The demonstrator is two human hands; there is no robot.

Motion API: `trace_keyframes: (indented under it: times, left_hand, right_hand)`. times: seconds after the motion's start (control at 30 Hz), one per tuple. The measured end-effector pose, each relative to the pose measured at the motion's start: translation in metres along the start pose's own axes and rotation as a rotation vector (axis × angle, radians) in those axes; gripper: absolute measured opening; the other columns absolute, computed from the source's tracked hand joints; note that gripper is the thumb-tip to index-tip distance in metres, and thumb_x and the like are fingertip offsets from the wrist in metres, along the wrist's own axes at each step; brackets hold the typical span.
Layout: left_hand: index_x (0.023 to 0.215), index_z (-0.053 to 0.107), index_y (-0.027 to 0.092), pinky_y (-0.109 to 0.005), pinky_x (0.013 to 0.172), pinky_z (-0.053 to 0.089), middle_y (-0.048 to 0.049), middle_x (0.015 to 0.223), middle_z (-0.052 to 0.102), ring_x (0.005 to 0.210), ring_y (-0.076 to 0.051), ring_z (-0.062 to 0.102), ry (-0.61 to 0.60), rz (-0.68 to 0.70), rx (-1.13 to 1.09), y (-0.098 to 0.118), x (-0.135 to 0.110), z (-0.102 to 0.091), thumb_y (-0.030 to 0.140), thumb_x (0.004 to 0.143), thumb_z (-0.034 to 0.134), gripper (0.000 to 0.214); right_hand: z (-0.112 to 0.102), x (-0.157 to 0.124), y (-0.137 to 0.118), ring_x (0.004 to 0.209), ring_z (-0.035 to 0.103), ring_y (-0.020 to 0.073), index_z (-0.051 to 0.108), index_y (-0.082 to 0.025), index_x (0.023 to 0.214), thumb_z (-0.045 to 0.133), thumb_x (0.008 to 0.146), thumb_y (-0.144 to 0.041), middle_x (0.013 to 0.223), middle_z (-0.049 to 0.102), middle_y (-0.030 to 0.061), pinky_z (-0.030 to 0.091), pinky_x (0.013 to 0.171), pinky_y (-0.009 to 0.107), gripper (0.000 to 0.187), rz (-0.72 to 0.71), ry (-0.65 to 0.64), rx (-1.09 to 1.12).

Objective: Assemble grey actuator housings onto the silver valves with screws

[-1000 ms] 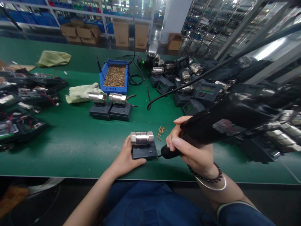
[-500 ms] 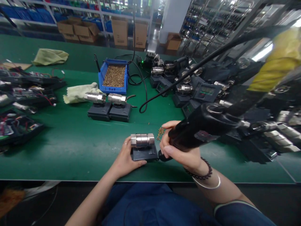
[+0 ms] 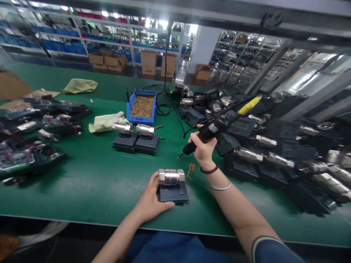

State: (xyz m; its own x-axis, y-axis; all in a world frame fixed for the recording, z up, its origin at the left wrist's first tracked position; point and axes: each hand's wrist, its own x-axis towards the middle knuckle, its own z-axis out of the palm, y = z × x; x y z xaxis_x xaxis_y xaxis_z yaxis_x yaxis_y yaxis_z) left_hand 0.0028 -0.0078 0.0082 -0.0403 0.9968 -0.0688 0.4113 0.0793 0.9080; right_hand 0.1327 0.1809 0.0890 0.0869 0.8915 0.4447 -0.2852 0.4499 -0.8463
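Observation:
My left hand (image 3: pixel 152 201) grips the left side of a dark grey box-shaped device (image 3: pixel 174 193), its thumb along the near edge. A silver hex-ended metal fitting (image 3: pixel 171 176) sits on top of the box. My right hand (image 3: pixel 204 146) is closed round a black electric screwdriver (image 3: pixel 210 131) with yellow wrap at its cable end. The tool's tip points down and left, close to a single small screw (image 3: pixel 177 157) on the green table. A small heap of brass-coloured screws (image 3: pixel 191 168) lies between the device and my right wrist.
Two similar devices (image 3: pixel 146 142) stand side by side farther back. Behind them are a blue bin (image 3: pixel 141 119) of screws and a pale cloth (image 3: pixel 106 122). Many devices (image 3: pixel 257 157) crowd the right side; open housings with wires (image 3: pixel 49 124) lie at the left.
My right hand has carried the screwdriver away from the device, forward to the lone screw on the table. My left hand still holds the device. The camera view has tilted up.

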Motion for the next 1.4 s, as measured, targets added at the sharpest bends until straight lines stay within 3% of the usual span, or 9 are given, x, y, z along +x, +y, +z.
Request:
trace_keyframes:
  times: [0.2, 0.4, 0.63, 0.9, 1.0, 1.1, 1.2, 1.3, 1.4]
  left_hand:
    - [0.14, 0.044, 0.014, -0.05, 0.114, 0.032, -0.0181, 0.148, 0.043, 0.138, -0.033, 0.038, 0.126, 0.05, -0.145, -0.002, -0.015, -0.016, 0.051, 0.079, 0.062, 0.074]
    - [0.102, 0.071, 0.02, -0.04, 0.089, 0.054, -0.0077, 0.095, 0.073, 0.093, -0.023, 0.067, 0.536, 0.117, 0.037, 0.02, -0.016, -0.037, 0.038, 0.09, 0.054, 0.027]
    - [0.099, 0.072, 0.021, -0.035, 0.078, 0.056, -0.0058, 0.088, 0.074, 0.084, -0.02, 0.068, 0.648, 0.456, 0.259, 0.05, -0.002, -0.036, 0.036, 0.091, 0.06, 0.021]
    - [0.086, 0.072, 0.02, -0.032, 0.072, 0.055, -0.0034, 0.074, 0.072, 0.074, -0.018, 0.067, 0.566, 0.498, 0.238, 0.047, -0.008, -0.04, 0.028, 0.094, 0.056, 0.02]
    - [0.102, 0.069, 0.021, -0.037, 0.083, 0.054, -0.0061, 0.093, 0.074, 0.091, -0.021, 0.068, 0.524, 0.416, 0.183, 0.039, -0.011, -0.041, 0.031, 0.093, 0.057, 0.019]
    - [0.136, 0.048, 0.022, -0.048, 0.101, 0.047, -0.0128, 0.129, 0.063, 0.121, -0.029, 0.057, 0.434, 0.188, 0.111, 0.027, -0.015, -0.035, 0.04, 0.084, 0.068, 0.059]
    - [0.149, 0.025, 0.015, -0.059, 0.108, 0.035, -0.0213, 0.139, 0.053, 0.133, -0.036, 0.045, 0.234, -0.033, 0.053, 0.013, -0.016, -0.018, 0.045, 0.076, 0.074, 0.093]
    - [0.15, 0.018, 0.009, -0.065, 0.112, 0.024, -0.0267, 0.141, 0.048, 0.138, -0.039, 0.037, 0.103, -0.061, 0.031, 0.003, -0.014, 0.004, 0.049, 0.072, 0.074, 0.104]
    - [0.15, 0.016, 0.008, -0.066, 0.113, 0.021, -0.027, 0.143, 0.045, 0.139, -0.04, 0.034, 0.129, -0.042, 0.033, -0.001, -0.011, 0.018, 0.05, 0.071, 0.072, 0.106]
  right_hand:
    - [0.004, -0.01, -0.003, 0.042, 0.054, 0.0111, 0.06, -0.02, 0.086, 0.071, 0.063, -0.02, 0.051, 0.059, -0.0092, 0.045, 0.049, 0.027, 0.025, 0.016, -0.023, 0.018]
    - [0.02, -0.017, -0.078, 0.042, 0.047, 0.0098, 0.059, -0.026, 0.094, 0.066, 0.067, -0.023, 0.053, 0.048, -0.0098, 0.043, 0.05, 0.027, 0.028, -0.029, -0.081, 0.232]
    - [0.034, -0.038, -0.136, 0.041, 0.035, 0.0119, 0.066, -0.035, 0.091, 0.07, 0.072, -0.024, 0.054, 0.03, -0.0064, 0.033, 0.047, 0.03, 0.022, 0.107, -0.295, 0.326]
    - [0.045, -0.052, -0.133, 0.038, 0.036, 0.0111, 0.065, -0.032, 0.092, 0.075, 0.068, -0.027, 0.051, 0.038, -0.0065, 0.034, 0.042, 0.03, 0.027, 0.128, -0.344, 0.321]
    - [0.053, -0.052, -0.131, 0.039, 0.04, 0.01, 0.064, -0.03, 0.093, 0.074, 0.07, -0.026, 0.052, 0.042, -0.0067, 0.036, 0.043, 0.029, 0.026, 0.115, -0.396, 0.321]
    - [0.062, -0.046, -0.121, 0.042, 0.045, 0.0095, 0.061, -0.028, 0.092, 0.072, 0.071, -0.022, 0.054, 0.047, -0.0073, 0.04, 0.046, 0.028, 0.024, 0.1, -0.4, 0.286]
    - [0.07, -0.038, -0.102, 0.042, 0.049, 0.0108, 0.062, -0.026, 0.09, 0.069, 0.067, -0.018, 0.053, 0.054, -0.0077, 0.042, 0.047, 0.028, 0.026, 0.115, -0.375, 0.207]
    - [0.075, -0.035, -0.077, 0.041, 0.052, 0.0119, 0.063, -0.022, 0.089, 0.069, 0.063, -0.018, 0.05, 0.057, -0.0078, 0.043, 0.045, 0.028, 0.027, 0.181, -0.411, 0.119]
    - [0.076, -0.036, -0.056, 0.04, 0.052, 0.0117, 0.063, -0.02, 0.088, 0.072, 0.062, -0.02, 0.049, 0.056, -0.0085, 0.042, 0.044, 0.027, 0.028, 0.248, -0.441, 0.068]
